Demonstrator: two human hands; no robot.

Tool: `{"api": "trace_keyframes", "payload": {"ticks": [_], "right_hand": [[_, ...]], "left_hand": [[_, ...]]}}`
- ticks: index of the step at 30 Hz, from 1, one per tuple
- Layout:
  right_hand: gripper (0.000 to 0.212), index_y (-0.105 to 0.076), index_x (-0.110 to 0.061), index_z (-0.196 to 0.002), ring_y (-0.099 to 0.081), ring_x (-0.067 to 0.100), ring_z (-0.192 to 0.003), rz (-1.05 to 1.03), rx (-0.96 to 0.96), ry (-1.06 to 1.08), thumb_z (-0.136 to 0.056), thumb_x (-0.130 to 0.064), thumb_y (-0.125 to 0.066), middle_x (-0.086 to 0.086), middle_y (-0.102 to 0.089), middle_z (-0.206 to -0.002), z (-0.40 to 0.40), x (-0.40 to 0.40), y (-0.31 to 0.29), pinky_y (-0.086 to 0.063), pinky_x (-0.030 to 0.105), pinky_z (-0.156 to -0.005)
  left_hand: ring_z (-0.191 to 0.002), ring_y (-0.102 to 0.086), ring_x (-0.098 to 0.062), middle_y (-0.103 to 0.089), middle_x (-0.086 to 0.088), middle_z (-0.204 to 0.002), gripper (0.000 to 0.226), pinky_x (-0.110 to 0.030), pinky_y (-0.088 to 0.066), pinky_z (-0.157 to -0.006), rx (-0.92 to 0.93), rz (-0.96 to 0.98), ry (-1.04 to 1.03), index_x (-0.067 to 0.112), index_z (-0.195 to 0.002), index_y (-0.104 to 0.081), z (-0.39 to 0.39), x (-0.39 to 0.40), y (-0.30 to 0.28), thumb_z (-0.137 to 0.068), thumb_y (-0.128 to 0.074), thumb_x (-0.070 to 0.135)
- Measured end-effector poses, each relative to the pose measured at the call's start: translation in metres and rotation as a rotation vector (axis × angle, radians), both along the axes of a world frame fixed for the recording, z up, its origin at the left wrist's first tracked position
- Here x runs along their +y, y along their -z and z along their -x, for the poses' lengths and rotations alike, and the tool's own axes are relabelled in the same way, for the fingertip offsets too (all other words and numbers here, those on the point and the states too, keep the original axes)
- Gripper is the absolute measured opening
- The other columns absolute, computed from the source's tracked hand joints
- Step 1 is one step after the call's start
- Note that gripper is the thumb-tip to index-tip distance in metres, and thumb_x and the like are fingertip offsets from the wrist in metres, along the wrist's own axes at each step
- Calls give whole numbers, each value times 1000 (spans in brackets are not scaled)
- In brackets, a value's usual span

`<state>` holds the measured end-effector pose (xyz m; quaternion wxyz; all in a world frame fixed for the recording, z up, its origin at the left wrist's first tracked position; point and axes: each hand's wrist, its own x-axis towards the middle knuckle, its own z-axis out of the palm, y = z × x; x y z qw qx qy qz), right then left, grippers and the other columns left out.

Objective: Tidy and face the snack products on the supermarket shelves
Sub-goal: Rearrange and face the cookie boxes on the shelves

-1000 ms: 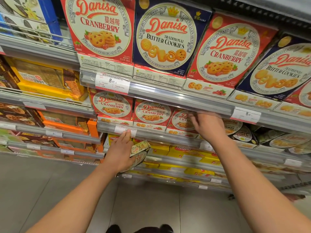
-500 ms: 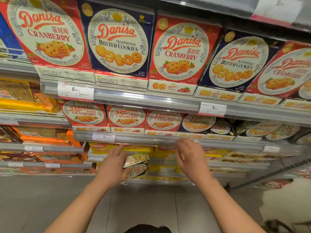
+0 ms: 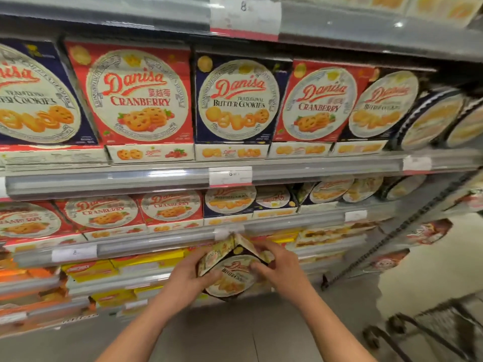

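Observation:
A small dark Danisa butter cookie box (image 3: 231,273) is held in front of the lower shelves, tilted on one corner. My left hand (image 3: 189,279) grips its left side and my right hand (image 3: 277,267) holds its right side, fingers curled over the top edge. Behind it, the second shelf carries small red cranberry boxes (image 3: 170,210) and small butter cookie boxes (image 3: 230,202). The shelf above holds large cranberry (image 3: 138,100) and butter cookie (image 3: 237,100) boxes facing out.
Round tins (image 3: 431,118) stand tilted at the right end of the large-box shelf. Yellow boxes (image 3: 146,259) and orange boxes (image 3: 23,273) fill the lower shelves. A shopping cart (image 3: 441,325) stands on the floor at lower right.
My right hand has come down from the shelf and joined the left on the small box. The box is raised and turned between both hands. The view has shifted right.

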<state>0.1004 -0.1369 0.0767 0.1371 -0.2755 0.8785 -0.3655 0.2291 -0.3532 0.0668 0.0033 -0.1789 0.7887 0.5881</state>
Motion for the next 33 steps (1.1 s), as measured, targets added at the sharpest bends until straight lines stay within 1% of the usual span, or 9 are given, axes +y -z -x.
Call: {"api": "trace_keyframes", "payload": {"ticks": [1, 4, 6, 8, 11, 17, 22, 26, 33], "right_hand": [[49, -64, -34, -127, -66, 4, -91, -9, 35, -12, -81, -50, -70, -20, -65, -116, 7, 9, -3, -57, 27, -82], [48, -63, -36, -129, -64, 6, -101, -27, 146, -18, -83, -51, -69, -17, -67, -119, 27, 33, -9, -56, 31, -85], [46, -62, -33, -129, -65, 10, -104, -46, 263, -21, -86, -47, -71, -12, -66, -122, 38, 47, -15, -56, 34, -84], [45, -60, -31, -129, -67, 13, -95, -97, 427, -15, -88, -38, -75, -10, -61, -128, 47, 58, -24, -56, 33, -73], [52, -58, -27, -125, -69, 17, -71, -113, 650, 5, -79, -26, -84, -4, -58, -130, 59, 74, -38, -53, 31, -49], [58, -59, -24, -126, -67, 18, -65, -46, 793, 87, -74, -19, -87, 3, -61, -130, 75, 83, -48, -52, 30, -42], [62, -51, -27, -128, -64, 20, -57, -68, 790, 98, -77, -21, -86, 2, -59, -133, 79, 80, -42, -53, 35, -40], [58, -53, -26, -128, -62, 21, -54, -77, 805, 116, -79, -21, -83, 4, -60, -132, 79, 79, -39, -51, 33, -39], [51, -58, -22, -125, -58, 21, -54, -30, 838, 138, -81, -19, -82, 5, -59, -129, 84, 74, -41, -47, 31, -37]], "left_hand": [[-108, -68, -5, -71, 17, -112, 42, -29, -59, -90, 9, -10, 8, 42, -121, -62, 7, 7, -3, -87, -81, 27], [-106, -60, 9, -64, 34, -110, 39, -8, -49, -83, 39, 135, 66, 47, -116, -58, 26, 28, -18, -89, -77, 27], [-108, -57, 12, -66, 30, -115, 38, -7, -44, -86, 58, 284, 93, 47, -124, -56, 37, 38, -25, -92, -74, 36], [-125, -50, 8, -55, 25, -138, 45, -15, -41, -103, 99, 493, 105, 43, -137, -53, 44, 44, -30, -94, -64, 50], [-149, -33, -12, -42, 9, -156, 61, -35, -30, -120, 244, 842, 55, 28, -148, -48, 56, 47, -37, -95, -45, 57], [-136, -44, -39, -47, -17, -149, 71, -54, -38, -117, 237, 1287, -43, 6, -151, -41, 85, 46, -69, -89, -63, 31], [-118, -52, -41, -56, -20, -133, 83, -56, -44, -101, 170, 1440, -4, 3, -144, -46, 100, 44, -72, -74, -78, 35], [-105, -57, -40, -63, -18, -118, 74, -52, -46, -89, 153, 1467, -26, 5, -132, -53, 111, 49, -77, -70, -81, 32], [-109, -61, -42, -67, -16, -115, 62, -62, -44, -102, 32, 1421, -64, 8, -124, -59, 120, 46, -76, -72, -79, 36]]}}
